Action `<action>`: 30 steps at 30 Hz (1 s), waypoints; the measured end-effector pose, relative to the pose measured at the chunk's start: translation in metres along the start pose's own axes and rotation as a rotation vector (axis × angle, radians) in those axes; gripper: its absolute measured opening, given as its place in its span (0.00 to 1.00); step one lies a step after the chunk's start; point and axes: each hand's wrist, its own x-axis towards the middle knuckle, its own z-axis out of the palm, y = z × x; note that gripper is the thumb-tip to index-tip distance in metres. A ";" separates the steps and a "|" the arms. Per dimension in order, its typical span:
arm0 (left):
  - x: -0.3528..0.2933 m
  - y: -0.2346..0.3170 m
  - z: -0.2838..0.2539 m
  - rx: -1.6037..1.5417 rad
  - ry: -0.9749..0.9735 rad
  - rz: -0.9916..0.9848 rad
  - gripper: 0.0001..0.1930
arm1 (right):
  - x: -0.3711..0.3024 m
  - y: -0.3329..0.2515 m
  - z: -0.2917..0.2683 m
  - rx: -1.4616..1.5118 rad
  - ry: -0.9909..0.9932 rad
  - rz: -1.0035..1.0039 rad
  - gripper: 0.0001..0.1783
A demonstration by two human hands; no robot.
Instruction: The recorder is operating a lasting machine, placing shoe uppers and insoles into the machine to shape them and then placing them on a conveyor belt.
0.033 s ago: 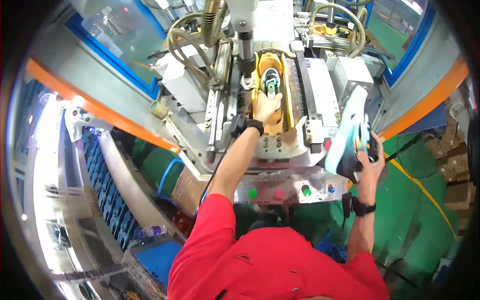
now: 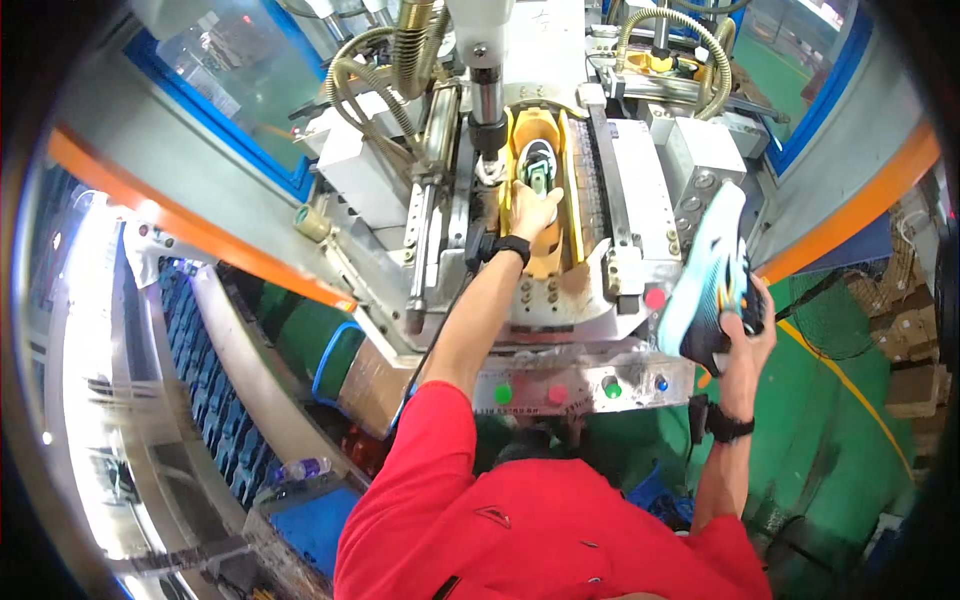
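A black, white and pale green sneaker (image 2: 537, 160) lies in a long yellow-lined cradle (image 2: 545, 260) of the machine before me. My left hand (image 2: 532, 212) closes over its near end, thumb to the right, and hides that part. At the right, beside the machine's front corner, my right hand (image 2: 750, 335) grips a second sneaker (image 2: 708, 280). This one is held tilted on its side, with its pale blue sole facing left and its black and blue upper toward my palm.
A metal press cylinder (image 2: 488, 110) hangs just left of the cradle. Green, red and blue buttons line the front panel (image 2: 585, 388). A conveyor (image 2: 205, 370) with dark blue pads curves past at left. Ribbed hoses (image 2: 345, 85) loop above, and cartons (image 2: 915, 345) stand at far right.
The view has shifted slightly. The sneaker in my right hand has turned a little and sits slightly lower and farther right. My left hand stays at the sneaker in the cradle.
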 end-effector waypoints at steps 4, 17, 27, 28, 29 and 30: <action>0.031 -0.003 0.032 0.178 0.057 -0.167 0.31 | 0.017 0.003 -0.011 -0.117 0.138 0.004 0.31; -0.171 0.023 -0.187 -1.056 -0.439 -0.585 0.13 | 0.235 0.036 0.236 -0.931 -0.567 -0.047 0.32; -0.342 -0.037 -0.334 -0.993 0.363 -0.469 0.22 | 0.155 0.183 0.375 -1.040 -0.379 -0.143 0.34; -0.353 -0.042 -0.333 -0.988 0.443 -0.467 0.22 | 0.158 0.185 0.375 -1.062 -0.386 -0.095 0.36; -0.366 -0.047 -0.334 -0.976 0.524 -0.465 0.21 | 0.157 0.189 0.373 -1.030 -0.379 -0.161 0.38; -0.379 -0.056 -0.335 -0.981 0.580 -0.459 0.19 | 0.142 0.175 0.371 -1.087 -0.390 -0.201 0.40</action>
